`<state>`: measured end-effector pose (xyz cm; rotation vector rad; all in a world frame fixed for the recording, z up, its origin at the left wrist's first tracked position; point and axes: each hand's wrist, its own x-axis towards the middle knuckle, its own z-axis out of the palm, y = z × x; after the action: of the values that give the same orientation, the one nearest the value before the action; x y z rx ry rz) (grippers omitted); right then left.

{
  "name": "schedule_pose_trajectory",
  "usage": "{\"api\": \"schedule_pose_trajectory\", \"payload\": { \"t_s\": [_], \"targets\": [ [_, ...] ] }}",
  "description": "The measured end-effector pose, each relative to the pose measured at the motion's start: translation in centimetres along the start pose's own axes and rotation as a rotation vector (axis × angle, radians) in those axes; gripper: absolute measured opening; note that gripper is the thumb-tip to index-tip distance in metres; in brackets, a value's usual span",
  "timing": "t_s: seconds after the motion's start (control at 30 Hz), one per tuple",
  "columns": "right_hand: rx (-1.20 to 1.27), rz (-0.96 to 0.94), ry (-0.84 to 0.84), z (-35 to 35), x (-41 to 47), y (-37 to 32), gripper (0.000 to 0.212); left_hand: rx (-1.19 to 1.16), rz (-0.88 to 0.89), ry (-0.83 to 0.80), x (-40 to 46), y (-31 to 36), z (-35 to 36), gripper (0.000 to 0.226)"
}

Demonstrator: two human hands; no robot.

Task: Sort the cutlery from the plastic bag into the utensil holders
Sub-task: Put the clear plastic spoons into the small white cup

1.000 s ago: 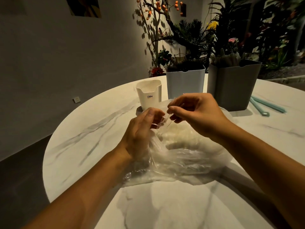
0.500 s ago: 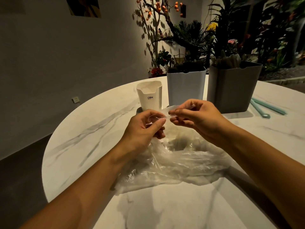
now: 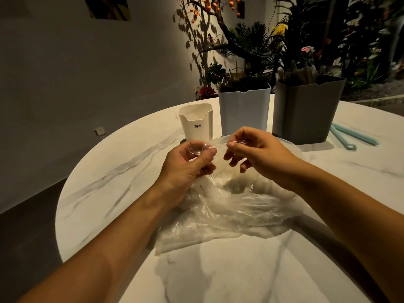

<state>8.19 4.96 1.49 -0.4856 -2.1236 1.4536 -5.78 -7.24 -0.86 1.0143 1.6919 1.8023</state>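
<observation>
Holders on the desk (image 3: 113, 171): three, in a row at the far side. Small white holder (image 3: 196, 125) on the left, contents pale and unclear. Taller white holder (image 3: 244, 111) in the middle, dark pieces showing at its rim. Grey holder (image 3: 306, 110) on the right, pale handle ends standing up out of it.

Plastic bag (image 3: 223, 213): one, clear, crumpled, lying on the desk below both hands; a pale heap shows through it, single pieces not countable.

Clear spoon (image 3: 195, 148): one that I can make out, held above the bag in front of the small white holder. Left hand (image 3: 185, 169) fingers curled, thumb pinching the spoon near its bowl. Right hand (image 3: 255, 152) fingers pinching a thin clear handle (image 3: 237, 141); whether it belongs to the same spoon I cannot tell.

Teal straws (image 3: 352, 136): two, flat on the desk right of the grey holder.
</observation>
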Motion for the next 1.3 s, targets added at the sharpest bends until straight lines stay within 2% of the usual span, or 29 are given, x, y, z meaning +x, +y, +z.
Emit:
{"api": "schedule_pose_trajectory", "payload": {
  "t_s": [0.07, 0.17, 0.27, 0.43, 0.67, 0.73, 0.83, 0.87, 0.93, 1.0, 1.13, 1.2, 1.3],
  "targets": [
    [-0.010, -0.016, 0.010, 0.2, 0.0, 0.0, 0.008, -0.015, 0.003, -0.016, 0.0, 0.0, 0.2, 0.041],
    [-0.053, -0.035, 0.005, 0.3, 0.0, 0.0, 0.009, -0.067, -0.008, 0.009, 0.2, 0.4, 0.6, 0.021],
    [0.009, -0.012, 0.019, 0.4, 0.0, -0.1, 0.008, -0.085, -0.018, 0.053, 1.2, 1.4, 1.0, 0.012],
    [0.104, 0.009, 0.078, 0.6, 0.0, 0.0, 0.009, -0.054, -0.020, 0.035, 2.5, 2.1, 2.6, 0.017],
    [-0.011, 0.052, 0.020, 0.9, 0.0, 0.4, 0.008, -0.078, -0.002, 0.036, 1.5, -0.1, 2.8, 0.024],
    [-0.135, -0.015, 0.035, 1.5, -0.1, 0.4, 0.005, -0.082, 0.002, 0.055, 1.2, 0.0, 2.6, 0.029],
    [-0.568, -0.219, 0.146, 1.8, -0.5, 1.1, 0.008, -0.112, -0.022, 0.075, 1.1, -0.2, 2.5, 0.030],
    [-0.713, -0.286, 0.168, 1.8, -0.6, 1.3, 0.010, -0.122, -0.038, 0.074, 1.0, -0.2, 2.5, 0.028],
    [-0.845, -0.346, 0.165, 1.6, -0.8, 1.3, 0.012, -0.124, -0.059, 0.060, 0.9, -0.1, 2.7, 0.018],
    [-0.807, -0.327, 0.118, 1.4, -0.8, 1.3, 0.015, -0.072, -0.063, 0.057, 0.8, -0.1, 2.8, 0.014],
    [-0.653, -0.272, 0.025, 1.5, -0.8, 1.2, 0.010, 0.029, -0.065, 0.055, 0.9, -0.3, 2.6, 0.021],
    [-0.627, -0.253, 0.064, 1.5, -0.7, 1.1, 0.012, 0.005, -0.059, 0.023, 1.0, -0.2, 2.5, 0.022],
    [-0.574, -0.257, 0.239, 1.2, -0.2, 0.6, 0.019, 0.013, -0.033, -0.044, 0.8, 0.0, 2.4, 0.019]
  ]
}}
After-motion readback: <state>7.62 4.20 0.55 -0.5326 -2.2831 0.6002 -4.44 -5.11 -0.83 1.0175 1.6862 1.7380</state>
